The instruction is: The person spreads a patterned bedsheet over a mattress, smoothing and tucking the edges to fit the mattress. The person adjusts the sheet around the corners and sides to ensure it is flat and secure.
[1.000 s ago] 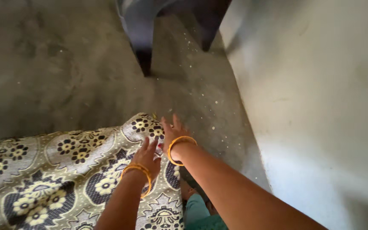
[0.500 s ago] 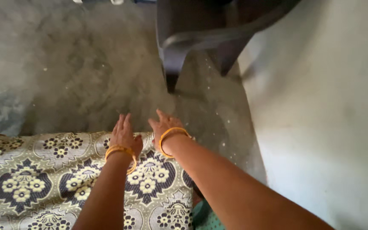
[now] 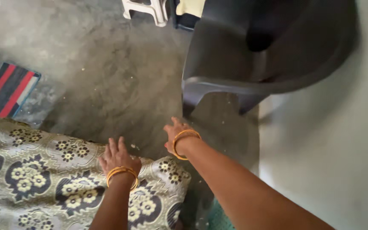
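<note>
Floral-patterned blanket (image 3: 43,179), beige w/ dark medallions, spread flat on floor, corner at right.

Left hand (image 3: 118,157): flat on the cloth (image 3: 43,183), at its far edge — near the far right corner.
Right hand (image 3: 176,134): over the floor (image 3: 107,85), just beyond that corner.
Chair (image 3: 256,51): on the floor behind the right hand.
Mat (image 3: 7,89): on the floor, far left.
Stool (image 3: 145,10): behind — at the top edge.
Wall (image 3: 329,149): right.

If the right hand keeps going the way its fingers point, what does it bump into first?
Probably the dark plastic chair: the right hand points up toward its front leg, with only bare floor between. Depth is hard to judge.
</note>
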